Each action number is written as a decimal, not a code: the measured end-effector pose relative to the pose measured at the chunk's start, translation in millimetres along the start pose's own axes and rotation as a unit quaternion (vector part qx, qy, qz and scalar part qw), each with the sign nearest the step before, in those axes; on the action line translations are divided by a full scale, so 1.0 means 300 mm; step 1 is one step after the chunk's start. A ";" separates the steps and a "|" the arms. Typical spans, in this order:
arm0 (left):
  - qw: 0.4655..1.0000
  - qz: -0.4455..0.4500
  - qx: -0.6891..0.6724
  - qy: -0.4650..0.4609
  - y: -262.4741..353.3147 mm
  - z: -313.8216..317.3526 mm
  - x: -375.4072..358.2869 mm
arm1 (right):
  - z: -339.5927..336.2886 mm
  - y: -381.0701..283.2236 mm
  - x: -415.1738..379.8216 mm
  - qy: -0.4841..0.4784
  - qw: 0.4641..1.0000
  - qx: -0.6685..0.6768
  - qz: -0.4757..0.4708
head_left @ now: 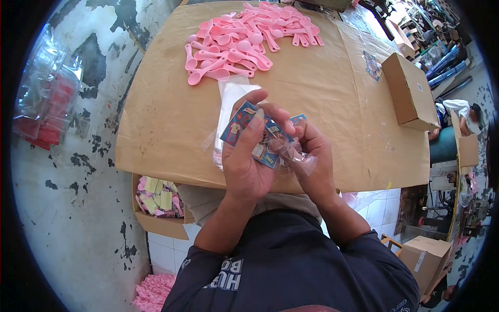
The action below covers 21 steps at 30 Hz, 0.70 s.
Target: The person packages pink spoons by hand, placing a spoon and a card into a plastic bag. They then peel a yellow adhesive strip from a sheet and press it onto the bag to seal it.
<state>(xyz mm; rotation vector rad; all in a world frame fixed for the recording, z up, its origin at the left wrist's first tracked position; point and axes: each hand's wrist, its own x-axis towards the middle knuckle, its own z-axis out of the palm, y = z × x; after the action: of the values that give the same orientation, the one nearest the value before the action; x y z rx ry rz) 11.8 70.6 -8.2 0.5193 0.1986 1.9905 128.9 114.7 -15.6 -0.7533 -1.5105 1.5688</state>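
**Hands together on a printed card and a clear bag**

Hands come first, close under your chin. Your left hand (pixel 244 156) is clenched around a printed card (pixel 243 125), thumb laid across its face, fingers behind. Your right hand (pixel 312 156) pinches the crinkled clear bag (pixel 291 156) that lies against the card's lower right edge. Both hands touch across the card, so neither is nearer than the other; the card sits in the left grip and the bag trails off toward the right.

The card's long axis runs from upper left to lower right, tilted across your palms. A stack of flat clear bags (pixel 231 101) lies directly beyond your left fingertips, long axis pointing away from you, on the brown cardboard sheet (pixel 166 119) covering the table.

You have bare cardboard to the left and right of your hands, and its near edge is just below your wrists. Under that edge, on your left, sits an open box of packed items (pixel 156 200).

Farther out, a heap of pink spoons (pixel 244 41) spreads over the far side, well apart from your hands. A closed cardboard box (pixel 413 93) stands near the right edge.
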 end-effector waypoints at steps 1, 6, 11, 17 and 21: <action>1.000 -0.009 0.002 0.006 0.002 -0.001 -0.001 | 0.013 -0.012 -0.005 0.017 0.999 0.034 0.003; 0.998 0.001 0.011 0.059 0.034 -0.012 0.010 | 0.002 -0.093 -0.030 0.071 0.991 -0.080 -0.083; 0.991 0.011 -0.083 0.109 0.154 -0.120 0.032 | -0.079 -0.180 -0.024 -0.118 0.904 -0.298 -0.282; 0.982 0.098 -0.054 0.154 0.256 -0.149 0.002 | -0.178 -0.190 0.201 -0.100 0.914 -0.353 -0.174; 0.985 0.102 -0.023 0.140 0.217 -0.124 -0.032 | -0.177 -0.070 0.428 -0.121 0.889 -0.402 -0.185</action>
<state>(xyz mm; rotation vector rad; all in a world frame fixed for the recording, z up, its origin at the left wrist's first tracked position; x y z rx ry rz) -53.7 35.3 -20.6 0.2360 0.2814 2.2611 114.6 251.3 14.3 -0.6499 -2.3720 0.7310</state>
